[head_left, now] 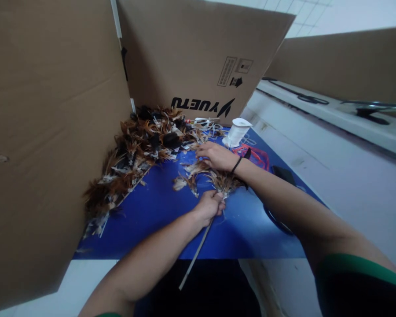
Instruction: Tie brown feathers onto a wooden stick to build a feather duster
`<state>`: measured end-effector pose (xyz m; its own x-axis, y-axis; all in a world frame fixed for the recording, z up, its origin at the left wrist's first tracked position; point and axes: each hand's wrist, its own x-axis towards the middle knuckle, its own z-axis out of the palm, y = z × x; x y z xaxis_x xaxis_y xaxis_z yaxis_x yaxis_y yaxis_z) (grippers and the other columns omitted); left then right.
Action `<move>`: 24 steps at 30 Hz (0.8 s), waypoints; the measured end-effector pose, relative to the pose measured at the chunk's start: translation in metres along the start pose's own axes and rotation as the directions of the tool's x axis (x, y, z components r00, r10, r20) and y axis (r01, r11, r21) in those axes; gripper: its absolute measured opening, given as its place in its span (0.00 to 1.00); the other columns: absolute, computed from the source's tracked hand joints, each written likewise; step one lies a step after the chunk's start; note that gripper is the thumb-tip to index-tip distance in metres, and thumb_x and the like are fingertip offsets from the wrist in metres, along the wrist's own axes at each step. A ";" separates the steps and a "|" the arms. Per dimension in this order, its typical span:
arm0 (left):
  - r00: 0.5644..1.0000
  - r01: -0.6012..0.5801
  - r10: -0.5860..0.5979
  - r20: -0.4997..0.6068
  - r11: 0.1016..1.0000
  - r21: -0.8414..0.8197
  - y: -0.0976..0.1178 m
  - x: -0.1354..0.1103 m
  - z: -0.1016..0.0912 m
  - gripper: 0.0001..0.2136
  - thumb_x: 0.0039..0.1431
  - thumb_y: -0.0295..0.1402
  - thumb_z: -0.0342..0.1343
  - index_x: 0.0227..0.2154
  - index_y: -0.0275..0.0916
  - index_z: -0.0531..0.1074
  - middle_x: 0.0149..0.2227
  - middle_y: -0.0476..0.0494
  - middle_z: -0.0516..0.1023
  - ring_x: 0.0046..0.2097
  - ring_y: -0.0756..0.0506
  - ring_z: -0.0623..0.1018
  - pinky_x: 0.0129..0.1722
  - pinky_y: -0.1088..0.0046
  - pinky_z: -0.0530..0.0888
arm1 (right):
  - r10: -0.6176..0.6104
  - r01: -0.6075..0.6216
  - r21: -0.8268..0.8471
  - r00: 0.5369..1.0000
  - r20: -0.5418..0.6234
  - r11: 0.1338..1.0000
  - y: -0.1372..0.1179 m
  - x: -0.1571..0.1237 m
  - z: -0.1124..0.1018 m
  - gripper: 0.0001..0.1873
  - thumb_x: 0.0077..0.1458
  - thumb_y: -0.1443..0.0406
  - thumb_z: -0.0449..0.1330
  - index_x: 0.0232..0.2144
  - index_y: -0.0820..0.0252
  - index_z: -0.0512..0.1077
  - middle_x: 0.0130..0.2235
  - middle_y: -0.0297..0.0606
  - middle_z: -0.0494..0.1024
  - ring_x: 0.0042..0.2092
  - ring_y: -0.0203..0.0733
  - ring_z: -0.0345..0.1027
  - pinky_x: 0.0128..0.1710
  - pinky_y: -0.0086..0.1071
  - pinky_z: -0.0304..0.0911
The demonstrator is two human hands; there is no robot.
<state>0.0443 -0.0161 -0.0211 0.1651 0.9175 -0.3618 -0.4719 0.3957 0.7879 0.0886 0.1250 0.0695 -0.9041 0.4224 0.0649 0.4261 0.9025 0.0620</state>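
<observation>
My left hand (211,208) is closed around a thin stick (195,259), just below a bunch of brown feathers at its upper end. Together they look like a feather duster (225,181). The stick's bare end slants down past the table's near edge. Beyond the bunch, my right hand (215,155) reaches over loose feathers (188,178), its fingers bent and slightly apart. The fingertips are close to the feathers; whether they touch any is unclear. A dark band circles the right wrist.
A long heap of brown and black feathers (135,154) lies along cardboard panels (198,53) on the blue table (145,233). Behind my right hand are a white spool (238,132) and red netting (259,156). A dark object (283,175) lies at right.
</observation>
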 end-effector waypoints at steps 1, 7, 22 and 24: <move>1.000 0.002 -0.002 0.008 1.000 -0.008 0.000 0.000 0.000 0.10 0.55 0.34 0.55 0.23 0.35 0.62 0.20 0.52 0.62 0.17 0.58 0.60 0.15 0.81 0.51 | -0.034 0.034 -0.002 0.999 0.004 0.999 -0.004 0.002 0.001 0.14 0.49 0.74 0.56 0.38 0.63 0.75 0.41 0.44 0.75 0.46 0.44 0.64 0.47 0.34 0.56; 1.000 0.006 -0.006 0.028 1.000 -0.014 0.002 -0.002 0.001 0.11 0.54 0.35 0.56 0.22 0.35 0.62 0.20 0.52 0.61 0.17 0.58 0.59 0.15 0.80 0.49 | -0.126 0.138 -0.058 0.975 0.184 0.989 -0.025 0.014 0.027 0.10 0.52 0.70 0.55 0.33 0.62 0.76 0.37 0.44 0.75 0.40 0.43 0.65 0.40 0.34 0.57; 0.996 0.025 -0.024 0.087 1.000 -0.015 0.009 -0.004 -0.002 0.12 0.56 0.35 0.54 0.23 0.34 0.61 0.19 0.52 0.60 0.17 0.59 0.57 0.15 0.82 0.47 | 0.290 0.043 0.724 0.899 -0.329 0.688 0.007 -0.016 -0.042 0.15 0.45 0.68 0.59 0.38 0.64 0.68 0.27 0.33 0.74 0.26 0.31 0.63 0.27 0.25 0.59; 0.997 0.017 -0.015 0.073 1.000 -0.015 0.009 -0.004 -0.003 0.11 0.56 0.34 0.54 0.23 0.33 0.62 0.20 0.51 0.61 0.17 0.59 0.58 0.15 0.82 0.48 | 0.272 0.030 0.757 0.923 -0.271 0.653 0.010 -0.021 -0.039 0.19 0.43 0.69 0.60 0.42 0.64 0.68 0.27 0.32 0.73 0.25 0.30 0.63 0.26 0.25 0.59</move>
<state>0.0370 -0.0157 -0.0137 0.2350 0.9118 -0.3368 -0.4824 0.4102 0.7740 0.1132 0.1213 0.1079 -0.7101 0.6128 0.3467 0.2266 0.6652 -0.7115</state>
